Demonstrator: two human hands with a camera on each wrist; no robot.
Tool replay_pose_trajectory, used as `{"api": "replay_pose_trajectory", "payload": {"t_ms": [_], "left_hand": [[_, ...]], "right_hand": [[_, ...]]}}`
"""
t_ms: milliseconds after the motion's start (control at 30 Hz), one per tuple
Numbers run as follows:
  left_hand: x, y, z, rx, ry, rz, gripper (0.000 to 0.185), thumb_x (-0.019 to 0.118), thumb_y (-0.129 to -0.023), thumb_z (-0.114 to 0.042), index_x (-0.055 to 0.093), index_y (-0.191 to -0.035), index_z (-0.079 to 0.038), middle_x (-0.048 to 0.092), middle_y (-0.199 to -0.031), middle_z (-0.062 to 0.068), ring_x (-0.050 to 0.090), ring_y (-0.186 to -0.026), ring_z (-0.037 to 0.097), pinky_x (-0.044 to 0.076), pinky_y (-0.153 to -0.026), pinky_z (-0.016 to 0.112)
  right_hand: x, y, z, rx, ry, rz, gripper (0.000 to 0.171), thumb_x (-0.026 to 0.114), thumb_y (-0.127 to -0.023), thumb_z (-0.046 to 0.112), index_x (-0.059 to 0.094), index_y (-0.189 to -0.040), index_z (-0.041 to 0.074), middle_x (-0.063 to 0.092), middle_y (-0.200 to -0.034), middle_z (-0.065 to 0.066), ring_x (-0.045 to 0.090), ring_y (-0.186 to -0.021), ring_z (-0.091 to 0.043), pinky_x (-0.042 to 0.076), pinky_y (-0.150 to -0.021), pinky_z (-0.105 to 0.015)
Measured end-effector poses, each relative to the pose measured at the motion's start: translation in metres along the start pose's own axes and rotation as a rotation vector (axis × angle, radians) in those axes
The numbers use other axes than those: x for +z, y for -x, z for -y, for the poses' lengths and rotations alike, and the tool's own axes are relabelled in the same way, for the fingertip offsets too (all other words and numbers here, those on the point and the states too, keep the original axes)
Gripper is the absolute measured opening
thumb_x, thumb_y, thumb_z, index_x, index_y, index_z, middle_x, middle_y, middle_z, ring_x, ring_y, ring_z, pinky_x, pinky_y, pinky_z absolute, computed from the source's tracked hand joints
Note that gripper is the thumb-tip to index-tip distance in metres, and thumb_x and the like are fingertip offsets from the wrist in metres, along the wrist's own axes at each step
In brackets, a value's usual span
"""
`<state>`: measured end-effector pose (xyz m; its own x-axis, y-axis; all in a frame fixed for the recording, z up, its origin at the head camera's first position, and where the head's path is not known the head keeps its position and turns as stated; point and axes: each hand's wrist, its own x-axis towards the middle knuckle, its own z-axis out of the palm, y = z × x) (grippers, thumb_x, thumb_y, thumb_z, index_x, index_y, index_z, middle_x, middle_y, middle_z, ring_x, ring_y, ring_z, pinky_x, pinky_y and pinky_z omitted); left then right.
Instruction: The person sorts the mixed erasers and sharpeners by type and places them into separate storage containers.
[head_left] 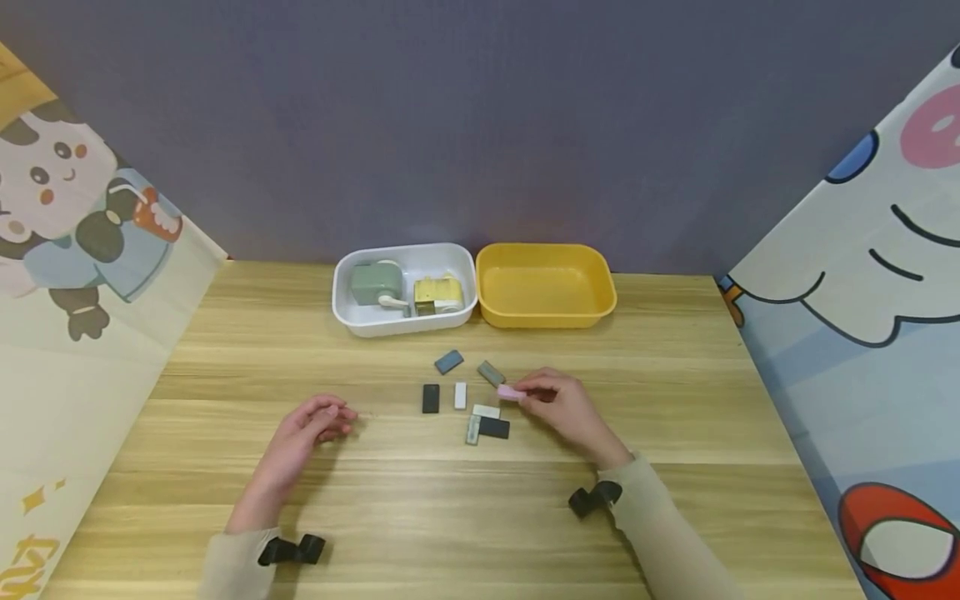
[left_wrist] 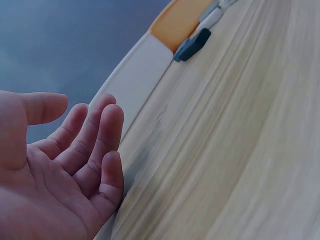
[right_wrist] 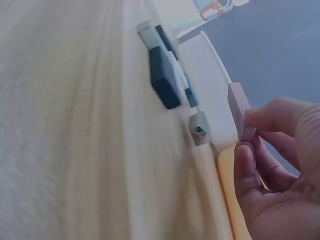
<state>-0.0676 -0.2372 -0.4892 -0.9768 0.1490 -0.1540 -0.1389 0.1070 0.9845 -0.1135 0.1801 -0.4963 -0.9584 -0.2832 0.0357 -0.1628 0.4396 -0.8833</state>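
Note:
My right hand point(head_left: 558, 408) pinches a small pink rectangular block point(head_left: 510, 392) between thumb and fingertips. In the right wrist view the block point(right_wrist: 239, 112) is held above the table. Several similar blocks lie to its left: a grey-brown one point(head_left: 491, 372) close by, a blue-grey one point(head_left: 448, 361), a black one point(head_left: 431, 398) and a white one point(head_left: 460, 396). Nearer me, another white block point(head_left: 486, 412), a second black block point(head_left: 493, 427) and a mottled grey one point(head_left: 472, 430) lie close together. My left hand point(head_left: 311, 425), fingers loosely bent, holds nothing, left of the blocks.
At the back, a white tray point(head_left: 405, 327) holds a green object point(head_left: 375, 283) and a yellow one point(head_left: 438, 292). Beside it on the right stands a yellow tray point(head_left: 545, 322). A grey wall point(head_left: 480, 125) rises behind the wooden table point(head_left: 420, 517); printed panels flank both sides.

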Motion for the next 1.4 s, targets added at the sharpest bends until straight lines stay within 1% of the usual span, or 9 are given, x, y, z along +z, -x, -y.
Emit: {"api": "replay_pose_trajectory", "payload": {"t_ms": [133,300,467,533,733,967,1100,1200,1400], "left_hand": [[-0.009,0.003,0.001,-0.004,-0.012,-0.02,0.044,0.045,-0.108,-0.024,0.046,-0.127,0.015,0.07,-0.108,0.005,0.067,-0.095,0.016,0.053,-0.084,0.027],[-0.02,0.006,-0.001,0.007,-0.028,-0.041,0.046,0.045,-0.108,-0.027,0.046,-0.128,0.014,0.07,-0.11,0.004,0.066,-0.096,0.017,0.052,-0.084,0.026],[-0.019,0.005,-0.003,-0.001,-0.014,-0.031,0.044,0.047,-0.107,-0.026,0.047,-0.126,0.014,0.07,-0.108,0.004,0.066,-0.095,0.016,0.052,-0.084,0.027],[-0.015,0.004,-0.002,-0.009,-0.009,-0.013,0.043,0.047,-0.107,-0.025,0.047,-0.126,0.014,0.07,-0.108,0.004,0.066,-0.095,0.016,0.053,-0.084,0.027],[-0.001,0.002,-0.002,-0.023,-0.002,0.008,0.043,0.046,-0.108,-0.023,0.047,-0.126,0.015,0.07,-0.105,0.002,0.066,-0.093,0.015,0.052,-0.082,0.028],[0.016,-0.002,-0.004,-0.016,0.02,0.059,0.04,0.047,-0.107,-0.022,0.048,-0.124,0.015,0.069,-0.107,0.008,0.066,-0.093,0.018,0.053,-0.084,0.031],[0.027,-0.005,-0.003,-0.013,0.039,0.108,0.04,0.047,-0.107,-0.022,0.048,-0.123,0.015,0.068,-0.108,0.013,0.066,-0.093,0.019,0.053,-0.084,0.032],[0.035,-0.006,-0.002,-0.019,0.057,0.147,0.041,0.048,-0.107,-0.022,0.048,-0.123,0.015,0.068,-0.109,0.016,0.066,-0.094,0.021,0.053,-0.084,0.033],[0.052,-0.005,0.0,-0.033,0.054,0.206,0.038,0.049,-0.106,-0.021,0.051,-0.122,0.012,0.067,-0.11,0.021,0.066,-0.094,0.024,0.052,-0.087,0.035]], "right_hand": [[-0.008,0.0,0.004,-0.034,-0.038,-0.034,0.021,0.076,-0.086,0.002,0.078,-0.105,0.011,0.068,-0.107,-0.002,0.062,-0.097,-0.019,0.053,-0.082,-0.026],[-0.023,-0.005,0.008,-0.131,-0.047,-0.084,0.02,0.075,-0.085,-0.005,0.077,-0.103,0.002,0.07,-0.104,-0.011,0.063,-0.094,-0.026,0.052,-0.078,-0.021],[-0.039,-0.008,0.026,-0.183,-0.056,-0.131,0.019,0.072,-0.083,-0.012,0.073,-0.102,-0.009,0.068,-0.104,-0.023,0.063,-0.091,-0.039,0.052,-0.075,-0.019],[-0.045,-0.009,0.037,-0.178,-0.049,-0.146,0.017,0.072,-0.084,-0.012,0.072,-0.101,-0.011,0.068,-0.103,-0.027,0.063,-0.09,-0.037,0.052,-0.075,-0.02],[-0.062,-0.018,0.055,-0.132,-0.028,-0.174,0.016,0.071,-0.087,-0.008,0.072,-0.103,-0.011,0.067,-0.105,-0.025,0.063,-0.09,-0.017,0.053,-0.077,-0.021],[-0.077,-0.039,0.06,-0.113,-0.067,-0.212,0.018,0.071,-0.088,-0.006,0.071,-0.106,-0.011,0.066,-0.109,-0.024,0.061,-0.096,-0.016,0.053,-0.081,-0.022],[-0.084,-0.055,0.05,-0.138,-0.099,-0.222,0.019,0.071,-0.088,-0.005,0.071,-0.107,-0.011,0.066,-0.109,-0.025,0.062,-0.096,-0.016,0.054,-0.081,-0.023],[-0.089,-0.071,0.036,-0.129,-0.09,-0.224,0.02,0.072,-0.09,-0.001,0.072,-0.109,-0.007,0.066,-0.112,-0.021,0.061,-0.099,-0.019,0.053,-0.081,-0.022],[-0.093,-0.096,0.028,-0.042,-0.035,-0.216,0.023,0.074,-0.092,0.012,0.074,-0.113,0.003,0.066,-0.118,-0.012,0.061,-0.104,-0.025,0.053,-0.083,-0.024]]}}
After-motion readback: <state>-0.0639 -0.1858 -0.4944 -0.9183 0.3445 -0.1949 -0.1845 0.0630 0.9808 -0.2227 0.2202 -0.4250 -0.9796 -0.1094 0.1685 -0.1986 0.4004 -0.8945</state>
